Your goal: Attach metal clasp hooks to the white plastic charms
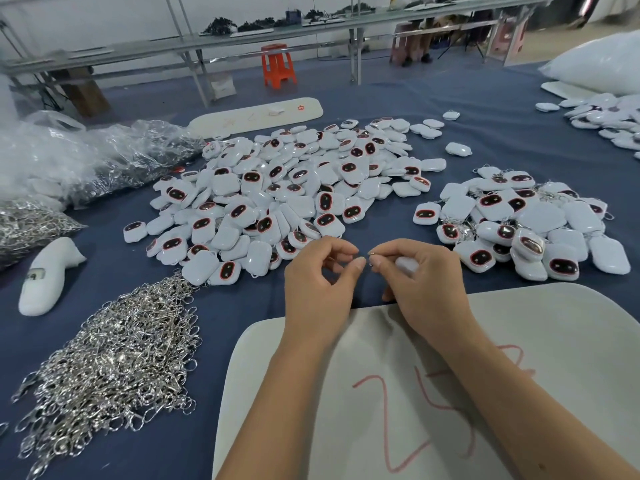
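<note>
Centrally, the right hand [420,275] gripped a white charm [407,265] in its curled fingers, while the left hand [322,278] pinched a small metal clasp [370,254] against it above the table [242,299].

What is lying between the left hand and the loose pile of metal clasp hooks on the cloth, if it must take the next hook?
Nothing visible. Between the left hand and the pile of clasp hooks there is only bare blue cloth. The charm pile lies farther away, and the white board lies nearer the person.
</note>
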The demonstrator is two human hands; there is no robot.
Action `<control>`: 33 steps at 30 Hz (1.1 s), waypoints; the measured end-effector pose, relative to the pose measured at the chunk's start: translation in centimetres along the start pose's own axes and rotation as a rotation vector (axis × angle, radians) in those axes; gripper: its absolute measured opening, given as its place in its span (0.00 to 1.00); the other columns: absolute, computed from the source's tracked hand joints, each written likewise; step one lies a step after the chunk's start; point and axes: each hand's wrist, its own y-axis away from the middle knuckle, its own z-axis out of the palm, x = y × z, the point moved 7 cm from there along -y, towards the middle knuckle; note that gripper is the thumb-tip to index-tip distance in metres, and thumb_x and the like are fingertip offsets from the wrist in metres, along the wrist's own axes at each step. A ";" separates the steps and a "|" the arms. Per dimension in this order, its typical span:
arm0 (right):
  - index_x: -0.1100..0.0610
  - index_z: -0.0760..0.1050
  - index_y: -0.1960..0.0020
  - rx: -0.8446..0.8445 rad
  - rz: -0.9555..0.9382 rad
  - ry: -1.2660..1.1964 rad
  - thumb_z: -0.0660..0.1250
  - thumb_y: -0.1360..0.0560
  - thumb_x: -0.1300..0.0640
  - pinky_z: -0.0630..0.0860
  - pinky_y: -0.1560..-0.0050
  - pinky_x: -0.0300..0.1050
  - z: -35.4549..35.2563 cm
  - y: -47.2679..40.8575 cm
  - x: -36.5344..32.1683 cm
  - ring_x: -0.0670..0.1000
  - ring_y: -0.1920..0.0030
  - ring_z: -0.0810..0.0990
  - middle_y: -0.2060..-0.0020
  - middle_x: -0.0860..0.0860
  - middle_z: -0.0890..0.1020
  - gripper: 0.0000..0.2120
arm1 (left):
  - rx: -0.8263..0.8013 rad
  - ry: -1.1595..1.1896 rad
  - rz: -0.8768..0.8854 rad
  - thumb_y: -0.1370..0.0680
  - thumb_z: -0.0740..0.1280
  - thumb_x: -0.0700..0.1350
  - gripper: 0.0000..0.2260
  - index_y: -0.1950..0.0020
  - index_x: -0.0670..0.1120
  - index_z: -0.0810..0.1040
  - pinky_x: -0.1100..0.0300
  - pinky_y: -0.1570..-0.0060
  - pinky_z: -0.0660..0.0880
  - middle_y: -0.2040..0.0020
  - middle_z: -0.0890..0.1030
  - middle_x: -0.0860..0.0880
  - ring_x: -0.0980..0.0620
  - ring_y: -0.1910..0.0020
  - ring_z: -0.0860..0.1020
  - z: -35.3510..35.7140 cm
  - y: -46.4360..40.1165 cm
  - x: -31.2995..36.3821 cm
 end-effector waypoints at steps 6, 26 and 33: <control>0.55 0.87 0.51 -0.011 -0.197 0.187 0.74 0.23 0.65 0.79 0.49 0.47 0.4 0.4 -1.7 0.45 0.56 0.84 0.58 0.45 0.87 0.06 | -0.066 -0.026 0.058 0.26 0.72 0.43 0.02 0.58 0.49 0.82 0.67 0.59 0.73 0.62 0.82 0.56 0.52 0.60 0.80 0.7 0.1 0.1; 0.52 0.85 0.58 -0.096 0.138 -0.185 0.73 0.22 0.62 0.75 0.69 0.38 0.2 -0.2 0.6 0.50 0.73 0.79 0.67 0.50 0.85 0.08 | -0.132 -0.047 0.064 0.22 0.70 0.44 0.07 0.58 0.52 0.77 0.69 0.65 0.68 0.62 0.79 0.57 0.56 0.65 0.75 1.6 0.2 0.0; 0.51 0.85 0.54 -0.162 0.125 -0.110 0.71 0.20 0.60 0.78 0.65 0.40 0.8 -0.1 0.2 0.50 0.72 0.82 0.63 0.47 0.86 0.07 | -0.052 -0.028 0.028 0.23 0.69 0.44 0.05 0.58 0.52 0.78 0.64 0.63 0.73 0.61 0.81 0.56 0.53 0.63 0.78 1.1 0.1 -0.3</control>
